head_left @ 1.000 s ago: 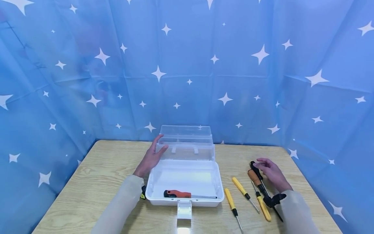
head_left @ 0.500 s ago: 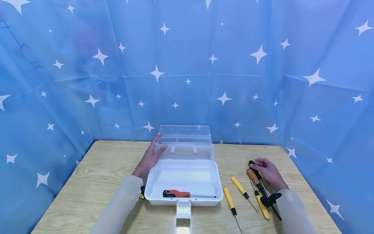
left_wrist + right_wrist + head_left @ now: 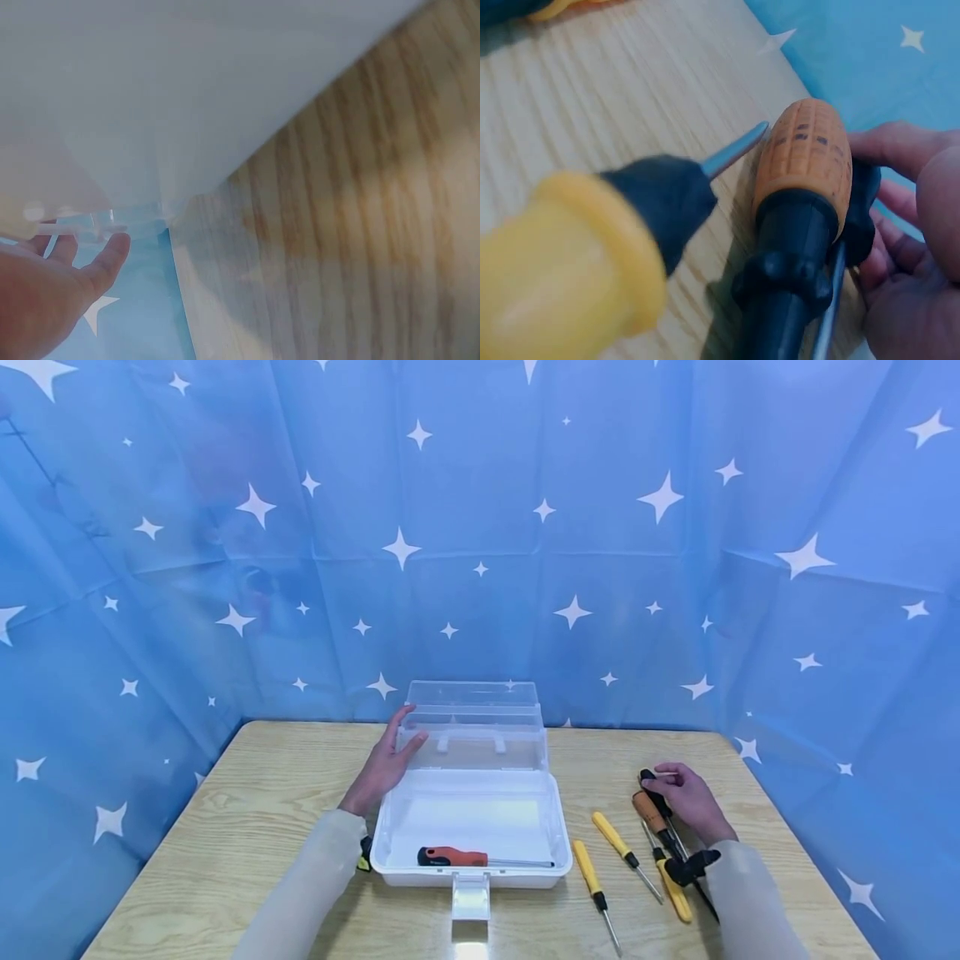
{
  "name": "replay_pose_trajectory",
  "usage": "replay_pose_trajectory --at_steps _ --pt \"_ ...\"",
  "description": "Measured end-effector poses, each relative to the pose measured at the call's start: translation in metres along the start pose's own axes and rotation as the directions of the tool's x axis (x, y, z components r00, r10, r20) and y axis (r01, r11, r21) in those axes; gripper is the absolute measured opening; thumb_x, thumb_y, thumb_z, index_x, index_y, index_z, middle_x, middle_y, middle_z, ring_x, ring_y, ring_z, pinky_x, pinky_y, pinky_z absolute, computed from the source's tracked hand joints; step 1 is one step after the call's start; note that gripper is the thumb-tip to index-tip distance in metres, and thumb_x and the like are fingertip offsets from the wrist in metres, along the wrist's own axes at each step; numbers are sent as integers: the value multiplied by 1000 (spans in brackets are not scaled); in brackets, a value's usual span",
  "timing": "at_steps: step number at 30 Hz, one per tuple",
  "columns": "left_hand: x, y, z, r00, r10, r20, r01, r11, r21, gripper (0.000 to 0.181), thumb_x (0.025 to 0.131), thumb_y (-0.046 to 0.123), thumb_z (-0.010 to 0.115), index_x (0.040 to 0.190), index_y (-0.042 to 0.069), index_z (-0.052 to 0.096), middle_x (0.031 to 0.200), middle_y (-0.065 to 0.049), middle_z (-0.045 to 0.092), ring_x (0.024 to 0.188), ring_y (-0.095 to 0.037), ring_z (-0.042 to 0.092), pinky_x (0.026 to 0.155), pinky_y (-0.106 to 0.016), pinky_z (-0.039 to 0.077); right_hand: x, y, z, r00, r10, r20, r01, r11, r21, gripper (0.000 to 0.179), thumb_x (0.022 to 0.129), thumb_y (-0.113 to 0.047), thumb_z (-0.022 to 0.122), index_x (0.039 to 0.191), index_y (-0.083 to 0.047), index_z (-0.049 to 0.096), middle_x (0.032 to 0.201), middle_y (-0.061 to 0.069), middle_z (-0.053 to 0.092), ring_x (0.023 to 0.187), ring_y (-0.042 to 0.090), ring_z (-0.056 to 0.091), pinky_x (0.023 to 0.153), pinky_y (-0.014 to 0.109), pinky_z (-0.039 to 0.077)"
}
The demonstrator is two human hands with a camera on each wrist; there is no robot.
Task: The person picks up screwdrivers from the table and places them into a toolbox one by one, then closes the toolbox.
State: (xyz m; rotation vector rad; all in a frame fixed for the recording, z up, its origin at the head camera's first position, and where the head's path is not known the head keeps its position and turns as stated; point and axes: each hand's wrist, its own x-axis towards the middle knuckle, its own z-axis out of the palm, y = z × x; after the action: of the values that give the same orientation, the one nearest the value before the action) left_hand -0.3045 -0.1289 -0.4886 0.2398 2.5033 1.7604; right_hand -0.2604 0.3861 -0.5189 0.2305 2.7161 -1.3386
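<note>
A white toolbox (image 3: 561,827) stands with its clear lid (image 3: 480,749) raised. My left hand (image 3: 382,770) grips the lid's left edge, thumb in front; in the left wrist view this hand (image 3: 45,304) shows at lower left. An orange-and-black screwdriver (image 3: 453,857) lies inside along the front wall. At the right, my right hand (image 3: 690,797) pinches the black handle (image 3: 648,777) of a screwdriver lying on the table. Beside it, touching or nearly so, lies a screwdriver with a ribbed orange-brown handle (image 3: 802,150). The wrist strap hides part of the shafts.
Two yellow-handled screwdrivers (image 3: 588,868) (image 3: 613,835) lie between the box and the right hand. Another yellow-handled screwdriver (image 3: 677,893) lies under the right wrist. The open latch (image 3: 471,897) hangs off the box front. A blue star-printed curtain (image 3: 480,527) encloses the wooden table (image 3: 262,810).
The view shifts slightly. Both hands keep nearly the same places, the left at the lid and the right at the black handle; the tools stay where they lay.
</note>
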Motion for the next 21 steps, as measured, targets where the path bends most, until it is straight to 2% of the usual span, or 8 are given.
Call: replay_pose_trajectory --at_steps 6,11,14,18,21 --pt "0 1 -1 1000 3 1 -3 1000 3 74 90 70 52 152 51 17 164 -7 20 139 -42 41 99 -62 46 -2 -5 -2 1000 28 -1 -28 999 34 69 98 -48 57 143 1 38 136 29 48 120 41 52 92 49 47" --pt "0 1 -1 1000 -7 -6 7 1000 12 74 89 71 52 152 52 16 164 -6 18 141 -42 38 102 -64 42 -2 -5 -4 1000 30 -1 -30 998 61 70 99 -48 56 145 1 36 136 28 48 120 40 51 92 47 47" --pt "0 2 -2 1000 -5 4 5 1000 6 74 92 67 52 153 48 16 165 -6 16 142 -42 35 103 -65 40 -1 -3 -3 1000 21 -9 -21 997 74 68 100 -47 55 144 1 37 134 26 49 119 39 52 91 44 47" --pt "-11 23 -5 999 -11 34 11 1000 9 71 100 52 51 158 35 14 165 -12 14 143 -44 34 104 -64 40 -2 -2 -2 1000 19 -20 -17 996 89 66 100 -46 54 144 1 37 134 26 49 118 37 52 90 42 46" --pt "-12 26 -4 999 -29 39 28 1000 14 69 102 47 51 158 33 13 165 -13 13 143 -44 34 104 -64 41 -5 -3 -4 999 19 -28 -17 997 78 65 102 -45 51 144 2 36 132 24 49 114 34 52 86 37 46"
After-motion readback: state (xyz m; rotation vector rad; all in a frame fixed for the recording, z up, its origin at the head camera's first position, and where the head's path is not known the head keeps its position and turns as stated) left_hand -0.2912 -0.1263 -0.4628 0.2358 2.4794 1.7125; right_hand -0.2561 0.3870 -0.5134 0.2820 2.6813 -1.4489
